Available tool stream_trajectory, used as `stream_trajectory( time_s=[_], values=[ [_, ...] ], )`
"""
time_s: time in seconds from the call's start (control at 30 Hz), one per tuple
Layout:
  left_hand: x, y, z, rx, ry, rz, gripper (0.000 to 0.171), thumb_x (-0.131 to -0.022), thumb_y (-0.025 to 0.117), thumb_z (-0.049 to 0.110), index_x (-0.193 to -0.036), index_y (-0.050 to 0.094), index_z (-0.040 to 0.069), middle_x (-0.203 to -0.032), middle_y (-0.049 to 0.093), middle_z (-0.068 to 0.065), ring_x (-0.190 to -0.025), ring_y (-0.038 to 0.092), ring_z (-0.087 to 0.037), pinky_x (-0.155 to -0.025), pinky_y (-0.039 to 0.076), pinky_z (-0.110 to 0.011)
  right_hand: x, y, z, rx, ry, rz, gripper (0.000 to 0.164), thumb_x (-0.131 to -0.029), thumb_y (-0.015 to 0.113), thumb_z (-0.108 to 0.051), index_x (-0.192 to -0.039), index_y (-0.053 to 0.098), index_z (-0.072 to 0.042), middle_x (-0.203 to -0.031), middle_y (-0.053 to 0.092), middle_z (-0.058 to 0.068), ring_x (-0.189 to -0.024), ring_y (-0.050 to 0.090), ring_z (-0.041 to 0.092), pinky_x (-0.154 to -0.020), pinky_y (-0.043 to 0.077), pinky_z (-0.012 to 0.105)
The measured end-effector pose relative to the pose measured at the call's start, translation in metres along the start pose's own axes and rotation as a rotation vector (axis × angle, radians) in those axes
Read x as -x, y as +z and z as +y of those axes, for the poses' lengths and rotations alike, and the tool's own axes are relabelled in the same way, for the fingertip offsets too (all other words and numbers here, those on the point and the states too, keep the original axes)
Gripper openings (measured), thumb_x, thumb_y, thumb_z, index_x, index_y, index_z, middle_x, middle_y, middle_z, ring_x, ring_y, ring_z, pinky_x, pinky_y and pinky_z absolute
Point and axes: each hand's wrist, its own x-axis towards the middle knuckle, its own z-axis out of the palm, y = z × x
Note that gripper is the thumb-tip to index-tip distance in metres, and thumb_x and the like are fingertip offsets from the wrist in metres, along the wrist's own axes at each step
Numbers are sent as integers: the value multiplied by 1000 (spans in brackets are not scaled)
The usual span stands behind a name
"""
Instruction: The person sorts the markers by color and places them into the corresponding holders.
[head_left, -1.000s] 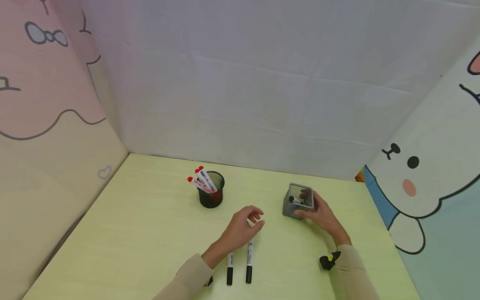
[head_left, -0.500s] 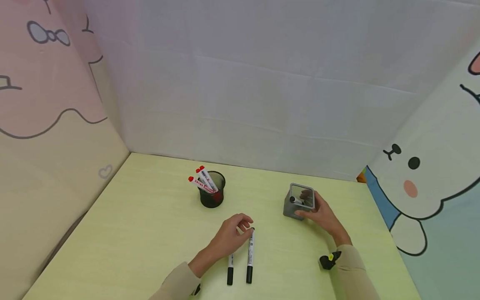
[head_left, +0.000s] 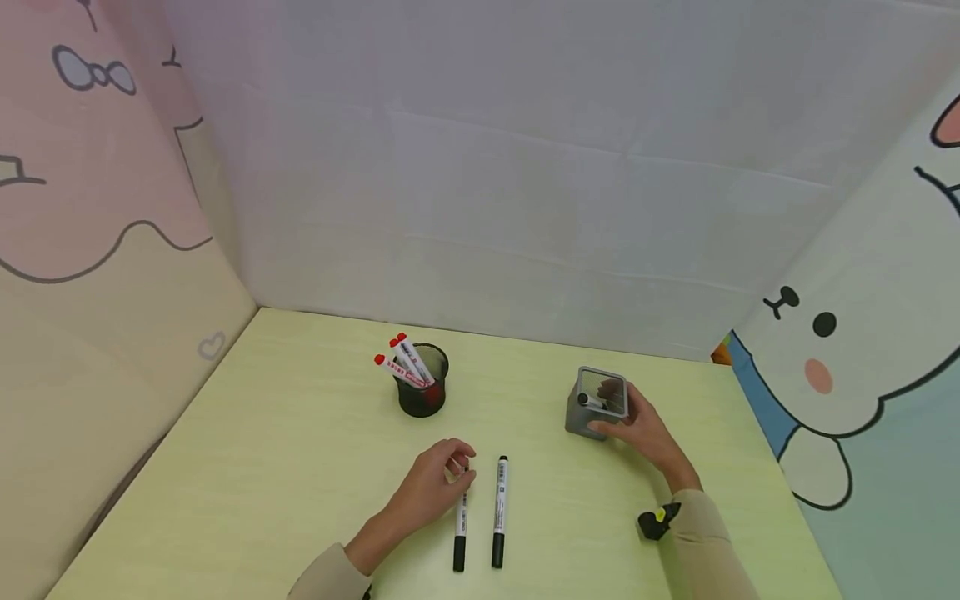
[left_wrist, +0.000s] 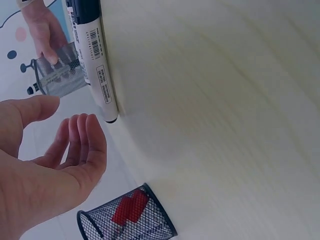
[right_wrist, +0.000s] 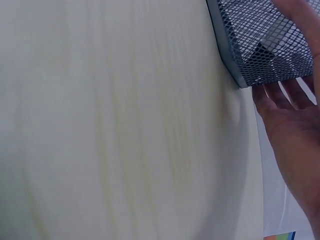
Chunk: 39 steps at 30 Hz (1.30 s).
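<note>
My left hand (head_left: 431, 487) hovers at the far end of a black-capped whiteboard marker (head_left: 461, 533) on the table. Its thumb and loosely bent fingers stand apart, with nothing between them in the left wrist view; the marker (left_wrist: 95, 60) lies just beyond the fingertips. Beside it, roughly parallel, lies a second black-capped marker (head_left: 500, 508). With thumb in front and fingers behind, my right hand (head_left: 637, 425) grips a square grey mesh pen holder (head_left: 581, 417), which stands upright. Inside that holder leans a marker with a black end (head_left: 591, 401).
A round black mesh pen holder (head_left: 422, 404) with several red-capped markers (head_left: 408, 362) stands at the back, left of the square one. The pale yellow table (head_left: 300, 433) meets a white cloth backdrop (head_left: 495, 208) behind and printed panels at both sides.
My left hand has moved left and a little nearer, away from the right-hand marker to the left one, uncovering the right-hand marker's far end. The right hand and square holder stay put.
</note>
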Motion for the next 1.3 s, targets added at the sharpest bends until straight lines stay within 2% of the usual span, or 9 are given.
stream_trajectory(
  time_s=[0.23, 0.43, 0.63, 0.83, 1.07, 1.3],
  values=[
    [7, -2, 2, -53, -101, 39, 25, -91, 77, 7, -112, 65, 3, -97, 62, -4, -88, 58, -19, -75, 53, -28, 1, 1, 1, 12, 12, -1, 72, -90, 78, -3, -151, 39, 0, -146, 46, 26, -123, 54, 6, -98, 45, 12],
    [12, 1, 3, -91, -176, 89, 33, -87, 81, 10, -113, 63, 0, -95, 57, -4, -85, 54, -18, -71, 49, -28, 1, 1, 3, 23, 13, 3, 72, -90, 78, -3, -151, 40, -1, -146, 47, 25, -124, 53, 10, -98, 45, 12],
    [15, 6, 0, -112, -222, 79, 46, -82, 86, 12, -118, 59, -1, -95, 56, -6, -84, 55, -19, -69, 49, -31, 0, 1, 3, 31, 13, 7, 72, -90, 78, -3, -151, 39, -1, -146, 47, 25, -124, 52, 8, -98, 44, 11],
    [14, 10, -2, -83, -254, 52, 51, -81, 87, 10, -120, 57, -2, -99, 57, -8, -85, 57, -21, -72, 53, -36, -1, 0, 4, 28, 13, 6, 71, -90, 78, -2, -151, 40, -1, -145, 47, 25, -123, 53, 6, -99, 45, 12],
    [12, 14, -1, -92, -279, 50, 49, -82, 86, 10, -120, 58, -3, -97, 56, -6, -82, 55, -19, -68, 50, -30, -2, 1, 4, 41, 13, 7, 71, -90, 78, -1, -150, 40, 0, -144, 48, 26, -121, 54, 6, -99, 44, 11],
    [10, 15, -1, -89, -272, 48, 46, -83, 83, 7, -120, 60, -6, -95, 56, -6, -80, 54, -17, -65, 48, -27, -3, 0, 4, 47, 20, 9, 70, -91, 77, -2, -150, 41, -1, -144, 49, 25, -121, 54, 6, -98, 44, 11]
  ],
)
